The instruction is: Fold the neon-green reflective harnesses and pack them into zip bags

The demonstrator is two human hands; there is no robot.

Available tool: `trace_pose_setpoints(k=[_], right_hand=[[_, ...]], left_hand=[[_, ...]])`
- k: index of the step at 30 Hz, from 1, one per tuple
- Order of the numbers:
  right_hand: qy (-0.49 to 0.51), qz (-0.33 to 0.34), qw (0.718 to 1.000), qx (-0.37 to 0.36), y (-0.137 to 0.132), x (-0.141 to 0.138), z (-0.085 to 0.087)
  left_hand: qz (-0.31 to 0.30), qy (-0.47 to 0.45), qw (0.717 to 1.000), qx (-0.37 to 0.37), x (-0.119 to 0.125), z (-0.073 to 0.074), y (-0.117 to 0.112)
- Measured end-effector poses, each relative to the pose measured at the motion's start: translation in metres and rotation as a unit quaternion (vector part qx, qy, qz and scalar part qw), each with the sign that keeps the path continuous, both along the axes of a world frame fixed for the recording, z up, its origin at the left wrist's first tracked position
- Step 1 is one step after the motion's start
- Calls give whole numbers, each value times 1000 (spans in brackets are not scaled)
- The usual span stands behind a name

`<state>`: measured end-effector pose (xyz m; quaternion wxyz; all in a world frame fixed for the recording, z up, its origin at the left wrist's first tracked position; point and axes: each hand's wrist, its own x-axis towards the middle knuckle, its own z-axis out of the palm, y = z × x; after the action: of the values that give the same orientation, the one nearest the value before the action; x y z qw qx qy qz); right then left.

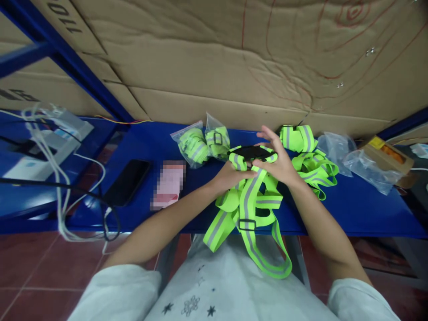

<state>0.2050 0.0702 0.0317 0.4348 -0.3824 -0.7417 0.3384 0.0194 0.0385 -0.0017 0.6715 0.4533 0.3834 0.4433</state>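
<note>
Between my two hands is a neon-yellow reflective vest (249, 196) made of straps with a grey stripe, joined at a black panel (252, 153). My left hand (229, 176) grips the straps below the panel's left side, its fingers partly hidden behind them. At the panel's right side, my right hand (276, 162) pinches a strap between thumb and palm, with some fingers raised. A black slide buckle (247, 224) sits on a hanging strap. The loose strap ends droop over the table edge toward my shirt.
Two bagged strap rolls (194, 146) lie at the back. Rolled straps (297, 138) and a loose strap bundle (316, 171) are to the right, beside clear plastic bags (368, 167) and a small cardboard box (388, 154). Leftward are a blurred pink item (169, 183), a phone (127, 183) and white cables (60, 187).
</note>
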Motion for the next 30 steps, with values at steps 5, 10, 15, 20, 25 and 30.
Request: trace_pose_setpoints(k=[5,10,15,20,25,30], right_hand=[[4,-37,999,-21,-11,5,6],[81,-119,982,-119,-20,-4,-7],[149,-114,938,-291,-25,-10,5],[179,-69,910,-367,-20,-9,15],[154,-54,904,-395,-17,-4,19],[108,-22,904,-412,-14,3,13]], left_hand=[[-19,28,999,-30,0,9,-8],[-92,-57,986,-128,3,9,-18],[-158,-61,981,-93,2,3,-16],[-122,63,990,-11,-5,3,-10],[-201,103,973,34,-19,13,-2],[-247,83,965,18,-22,16,0]])
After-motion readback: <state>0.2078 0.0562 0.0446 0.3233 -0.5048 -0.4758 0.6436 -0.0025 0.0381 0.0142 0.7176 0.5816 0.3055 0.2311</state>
